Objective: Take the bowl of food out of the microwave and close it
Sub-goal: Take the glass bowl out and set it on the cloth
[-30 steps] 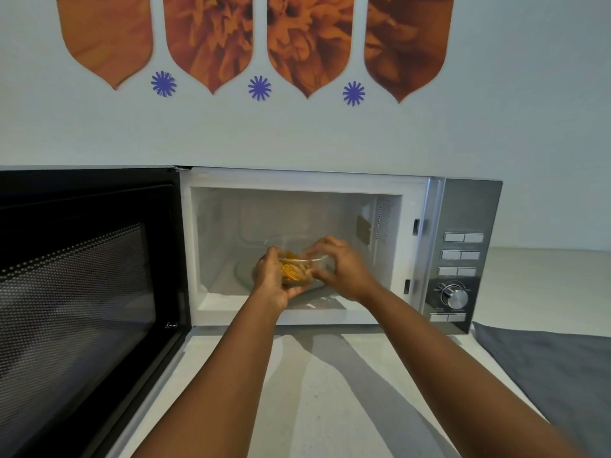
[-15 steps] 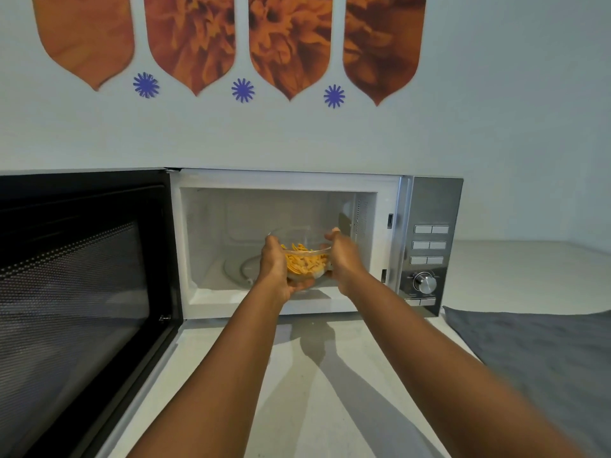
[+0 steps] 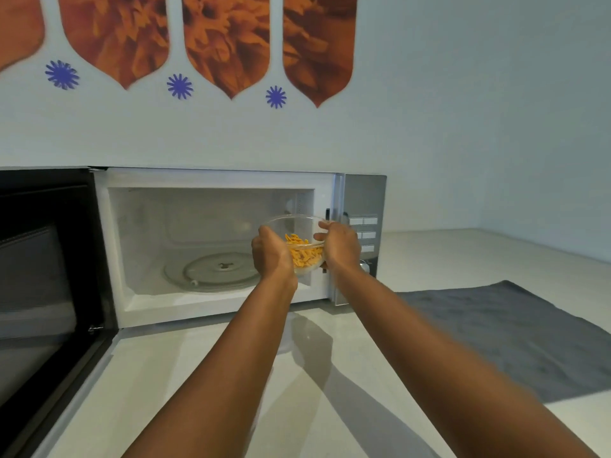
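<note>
A clear glass bowl (image 3: 299,226) holding orange-yellow food (image 3: 302,254) hangs in the air before the right side of the microwave's opening. My left hand (image 3: 271,256) grips its left side and my right hand (image 3: 340,244) grips its right side. The white microwave (image 3: 215,178) stands on the counter with its cavity lit and bare except for the glass turntable (image 3: 215,271). Its black door (image 3: 43,276) is swung wide open to the left. My right hand hides part of the control panel (image 3: 365,200).
A grey cloth mat (image 3: 509,335) lies on the pale counter (image 3: 314,391) to the right of the microwave. The wall behind carries orange flower panels and small blue stars. A corner wall rises at the far right.
Both hands lifted the bowl off the turntable and drew it out and to the right, toward the control panel side. The turntable is now uncovered. The view has shifted to the right.
</note>
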{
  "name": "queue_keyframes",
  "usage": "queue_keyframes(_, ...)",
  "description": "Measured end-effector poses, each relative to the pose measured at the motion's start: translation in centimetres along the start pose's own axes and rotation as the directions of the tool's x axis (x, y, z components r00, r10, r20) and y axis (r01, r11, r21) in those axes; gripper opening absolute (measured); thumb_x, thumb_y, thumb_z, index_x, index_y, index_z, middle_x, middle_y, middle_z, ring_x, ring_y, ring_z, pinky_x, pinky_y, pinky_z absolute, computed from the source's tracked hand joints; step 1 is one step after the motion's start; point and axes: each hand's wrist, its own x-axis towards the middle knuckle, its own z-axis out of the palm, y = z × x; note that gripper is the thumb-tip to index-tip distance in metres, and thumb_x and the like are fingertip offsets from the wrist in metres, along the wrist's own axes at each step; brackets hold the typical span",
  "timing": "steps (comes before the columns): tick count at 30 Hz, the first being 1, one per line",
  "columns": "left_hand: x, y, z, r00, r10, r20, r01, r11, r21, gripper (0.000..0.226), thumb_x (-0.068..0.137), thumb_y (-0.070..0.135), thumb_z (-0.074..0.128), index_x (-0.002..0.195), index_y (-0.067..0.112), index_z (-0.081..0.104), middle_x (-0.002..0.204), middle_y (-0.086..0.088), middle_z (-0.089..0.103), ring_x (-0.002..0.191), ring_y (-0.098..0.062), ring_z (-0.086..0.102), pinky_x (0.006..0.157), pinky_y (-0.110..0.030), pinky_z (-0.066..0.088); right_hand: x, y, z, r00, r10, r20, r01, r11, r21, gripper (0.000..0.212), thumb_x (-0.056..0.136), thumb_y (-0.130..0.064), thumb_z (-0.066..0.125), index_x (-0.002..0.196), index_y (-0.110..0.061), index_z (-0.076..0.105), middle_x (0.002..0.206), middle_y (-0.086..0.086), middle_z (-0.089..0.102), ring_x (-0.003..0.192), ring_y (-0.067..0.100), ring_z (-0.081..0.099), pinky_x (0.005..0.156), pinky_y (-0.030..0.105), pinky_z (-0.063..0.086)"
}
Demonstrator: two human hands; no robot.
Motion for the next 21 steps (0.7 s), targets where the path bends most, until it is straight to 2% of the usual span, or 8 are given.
queue_keyframes(2,-1.0,-0.4,0.9,1.000,0.020,0.018,-0.020,1.000,-0.008,0.040,0.088,0.024,0.029,0.067,0.005,0.058,0.079,-0.024,0.059,0.075,-0.036,0.057,0.066,-0.035,0.044,0.2,-0.2,-1.4,0.999,-0.001,-0.042,0.001,1.000,0.002,0.037,0.085,-0.023,0.034,0.102,-0.017,0.066,0.101,0.008,0.069,0.098,0.033,0.063,0.093,0.052,0.049)
queue_keyframes(3,-2.0,-0.8,1.8,0.999,0.008,0.045,-0.007,1.000,-0.008,0.043,0.088,0.024,0.030,0.084,-0.004,0.063,0.097,-0.031,0.063,0.087,-0.041,0.061,0.070,-0.037,0.047,0.2,-0.2,-2.7,0.997,-0.012,-0.076,0.012,1.000,-0.005,0.036,0.084,-0.024,0.034,0.099,-0.017,0.066,0.101,0.009,0.069,0.098,0.034,0.063,0.093,0.052,0.049)
queue_keyframes(4,-2.6,-1.2,2.4,0.998,0.002,0.060,-0.002,1.000,-0.002,0.046,0.088,0.024,0.030,0.100,-0.009,0.060,0.113,-0.031,0.062,0.100,-0.042,0.061,0.079,-0.043,0.050,0.2,-0.3,-3.6,0.995,-0.017,-0.095,0.016,1.000,-0.013,0.036,0.082,-0.025,0.035,0.097,-0.018,0.067,0.104,0.011,0.069,0.099,0.035,0.062,0.093,0.052,0.048)
queue_keyframes(6,-3.2,-1.4,3.4,0.997,0.010,0.074,-0.010,1.000,-0.011,0.048,0.089,0.025,0.030,0.113,-0.008,0.055,0.124,-0.028,0.059,0.111,-0.042,0.057,0.093,-0.048,0.048,0.3,-0.5,-4.9,0.994,0.003,-0.112,-0.004,1.000,-0.008,0.032,0.078,-0.028,0.037,0.085,-0.023,0.068,0.106,0.012,0.070,0.101,0.035,0.062,0.094,0.052,0.048)
queue_keyframes(8,-4.4,-1.8,4.5,0.991,0.000,0.135,0.001,1.000,-0.002,0.047,0.091,0.026,0.029,0.118,-0.003,0.055,0.125,-0.025,0.059,0.113,-0.041,0.056,0.096,-0.049,0.046,0.3,-0.5,-6.5,0.989,-0.006,-0.150,0.007,1.000,0.005,0.025,0.074,-0.031,0.038,0.071,-0.028,0.063,0.101,0.009,0.072,0.100,0.034,0.062,0.095,0.051,0.048)
queue_keyframes(13,-7.0,-3.6,7.8,0.964,-0.017,0.265,0.003,0.999,0.054,0.044,0.096,0.031,0.025,0.127,0.016,0.052,0.127,-0.012,0.060,0.114,-0.032,0.058,0.101,-0.049,0.046,1.1,-0.2,-11.3,0.968,-0.003,-0.250,0.002,1.000,-0.005,0.029,0.082,-0.024,0.035,0.067,-0.033,0.059,0.089,0.002,0.070,0.095,0.029,0.064,0.094,0.049,0.049)
queue_keyframes(18,-8.7,-6.0,10.8,0.923,-0.078,0.377,0.046,0.995,0.094,0.044,0.093,0.030,0.028,0.122,0.014,0.056,0.123,-0.015,0.062,0.111,-0.034,0.058,0.099,-0.049,0.047,2.2,0.8,-15.6,0.947,0.006,-0.321,-0.023,0.998,-0.051,0.029,0.081,-0.024,0.035,0.065,-0.033,0.058,0.083,-0.001,0.068,0.098,0.027,0.064,0.095,0.048,0.048)
queue_keyframes(21,-9.3,-7.8,12.8,0.889,-0.128,0.440,0.080,0.989,0.125,0.044,0.095,0.030,0.027,0.128,0.012,0.050,0.128,-0.017,0.058,0.116,-0.033,0.055,0.103,-0.048,0.044,3.0,1.7,-18.2,0.934,0.021,-0.358,-0.052,0.996,-0.076,0.027,0.080,-0.025,0.035,0.073,-0.031,0.060,0.082,-0.001,0.068,0.096,0.028,0.064,0.095,0.048,0.049)
